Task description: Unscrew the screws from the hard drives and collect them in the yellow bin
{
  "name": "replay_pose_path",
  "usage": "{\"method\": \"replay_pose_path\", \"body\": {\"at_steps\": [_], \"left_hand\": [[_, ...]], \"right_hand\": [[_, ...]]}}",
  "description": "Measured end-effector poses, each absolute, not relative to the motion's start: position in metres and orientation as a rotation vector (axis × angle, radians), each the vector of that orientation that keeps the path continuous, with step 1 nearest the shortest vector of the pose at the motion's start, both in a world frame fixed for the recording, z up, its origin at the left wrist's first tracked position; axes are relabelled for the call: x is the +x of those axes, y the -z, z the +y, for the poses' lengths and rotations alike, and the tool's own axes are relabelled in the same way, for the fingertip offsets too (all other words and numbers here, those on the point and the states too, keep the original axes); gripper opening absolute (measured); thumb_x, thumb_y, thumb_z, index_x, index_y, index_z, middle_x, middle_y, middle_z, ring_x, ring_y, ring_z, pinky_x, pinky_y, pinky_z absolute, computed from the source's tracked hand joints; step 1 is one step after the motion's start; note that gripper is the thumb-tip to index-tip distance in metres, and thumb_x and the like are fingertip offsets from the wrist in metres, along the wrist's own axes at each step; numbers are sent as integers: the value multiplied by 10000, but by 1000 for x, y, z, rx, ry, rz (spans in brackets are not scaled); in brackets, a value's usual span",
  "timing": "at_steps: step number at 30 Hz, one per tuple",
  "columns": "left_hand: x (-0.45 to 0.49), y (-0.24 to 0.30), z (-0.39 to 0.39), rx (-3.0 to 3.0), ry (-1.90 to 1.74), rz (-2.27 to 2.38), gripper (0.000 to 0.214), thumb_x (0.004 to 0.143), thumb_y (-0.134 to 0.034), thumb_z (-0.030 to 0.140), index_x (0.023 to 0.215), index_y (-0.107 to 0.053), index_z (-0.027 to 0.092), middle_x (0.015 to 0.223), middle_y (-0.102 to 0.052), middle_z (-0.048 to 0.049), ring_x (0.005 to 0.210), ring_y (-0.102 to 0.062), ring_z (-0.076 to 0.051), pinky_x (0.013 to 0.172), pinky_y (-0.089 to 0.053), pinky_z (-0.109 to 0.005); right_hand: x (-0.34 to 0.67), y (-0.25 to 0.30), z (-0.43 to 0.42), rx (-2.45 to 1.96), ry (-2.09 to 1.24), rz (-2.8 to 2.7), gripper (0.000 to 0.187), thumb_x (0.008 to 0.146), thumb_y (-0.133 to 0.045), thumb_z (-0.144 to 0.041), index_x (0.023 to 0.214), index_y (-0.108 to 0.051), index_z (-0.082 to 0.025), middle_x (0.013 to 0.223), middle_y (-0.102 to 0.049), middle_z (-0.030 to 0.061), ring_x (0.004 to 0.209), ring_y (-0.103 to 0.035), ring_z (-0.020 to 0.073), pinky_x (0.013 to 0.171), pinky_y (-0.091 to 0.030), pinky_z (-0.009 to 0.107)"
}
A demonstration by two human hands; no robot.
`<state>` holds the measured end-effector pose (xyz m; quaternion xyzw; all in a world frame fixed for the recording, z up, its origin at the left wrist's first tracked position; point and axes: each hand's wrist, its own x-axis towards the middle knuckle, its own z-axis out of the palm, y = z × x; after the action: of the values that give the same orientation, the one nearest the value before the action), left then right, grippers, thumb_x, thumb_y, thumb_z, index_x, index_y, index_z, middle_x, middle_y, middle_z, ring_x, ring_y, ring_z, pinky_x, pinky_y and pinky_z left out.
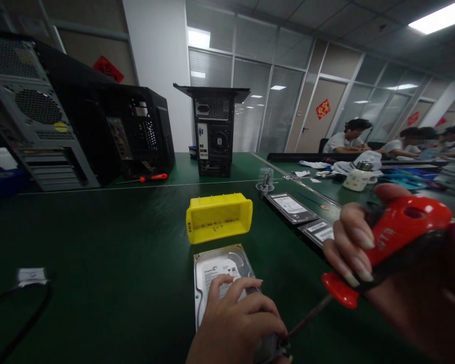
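A silver hard drive [211, 263] with a white label lies on the green table, partly covered by my left hand [242, 321]. My left fingers curl over its top and right side, gripping it. My right hand [352, 247] is wrapped round the red and black handle of a screwdriver [409, 232]. The screwdriver's shaft slants down to the left, and its tip reaches the drive's near right edge beside my left fingers. The exact contact at the tip is too blurred to make out. Just beyond the drive sits a yellow plastic bin [208, 203], its open side facing me.
Two more hard drives [291, 208] lie to the right, near a clear plastic cup [266, 179]. Computer cases [214, 131] stand at the back and left. Another red screwdriver [153, 178] lies before them. A cable [34, 316] is at left. People [351, 136] sit far right.
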<state>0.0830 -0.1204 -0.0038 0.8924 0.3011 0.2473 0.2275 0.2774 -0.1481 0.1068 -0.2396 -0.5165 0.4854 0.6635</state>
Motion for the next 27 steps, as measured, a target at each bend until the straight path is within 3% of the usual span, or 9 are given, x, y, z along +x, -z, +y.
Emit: {"method": "replay_pose_path", "body": {"at_steps": [5, 12, 17, 27], "left_hand": [[82, 3, -122, 2448, -677, 837, 154, 711, -719, 418, 839, -661, 354, 927, -716, 102, 1120, -557, -304, 946, -256, -539], [83, 3, -122, 2443, -677, 844, 163, 703, -733, 430, 832, -660, 362, 928, -717, 110, 1111, -564, -302, 949, -259, -547], [83, 4, -121, 2462, -688, 837, 162, 711, -731, 431, 837, -675, 346, 923, -724, 82, 1111, -565, -299, 969, -263, -523], [81, 4, -122, 2487, -692, 830, 174, 716, -722, 443, 853, -669, 349, 932, -723, 94, 1122, -563, -290, 977, -258, -523]], "right_hand": [[291, -105, -148, -547, -1070, -1300, 223, 848, -534, -428, 1006, -584, -279, 928, -578, 70, 599, -594, 178, 499, -587, 342], [283, -105, -145, -567, -1074, -1217, 247, 781, -636, -428, 960, -560, -275, 703, -486, 4, 530, -504, 140, 458, -533, 280], [278, -108, -140, -578, -1083, -1160, 216, 772, -654, -402, 898, -572, -247, 694, -434, -11, 518, -451, 99, 467, -500, 221], [277, -107, -139, -576, -1068, -1108, 223, 757, -673, -420, 881, -583, -258, 691, -430, -17, 498, -444, 92, 449, -498, 217]]}}
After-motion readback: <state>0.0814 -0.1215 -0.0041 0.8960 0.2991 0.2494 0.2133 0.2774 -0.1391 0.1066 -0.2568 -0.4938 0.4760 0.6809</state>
